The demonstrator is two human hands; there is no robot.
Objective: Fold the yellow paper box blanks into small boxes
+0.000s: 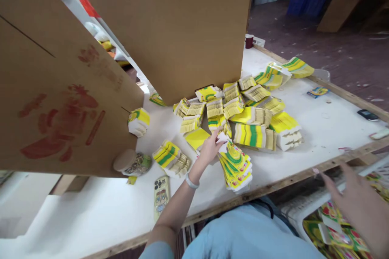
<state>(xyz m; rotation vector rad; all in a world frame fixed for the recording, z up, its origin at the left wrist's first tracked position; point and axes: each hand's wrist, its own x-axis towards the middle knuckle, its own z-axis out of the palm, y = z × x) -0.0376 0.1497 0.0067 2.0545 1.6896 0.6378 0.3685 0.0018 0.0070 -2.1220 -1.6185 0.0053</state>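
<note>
While my left hand (pixel 209 147) pinches the card stack (pixel 235 166) at its twelve-o'clock edge, I judge it light, slippery; right hand (pixel 357 200) spread.

On the table (pixel 328 129), a heap of card bundles (pixel 243 117) lies just before an upright cardboard sheet (pixel 182 28). The left hand (pixel 209 147) rests at the heap's near edge, touching a fanned stack (pixel 235 166). Left of it lie a smaller bundle (pixel 170 158), a jar (pixel 132 162) on its side and a phone (pixel 161 196). The right hand (pixel 358 202) hangs off the table's near right edge, over a crate (pixel 306 206) of cards below.
</note>
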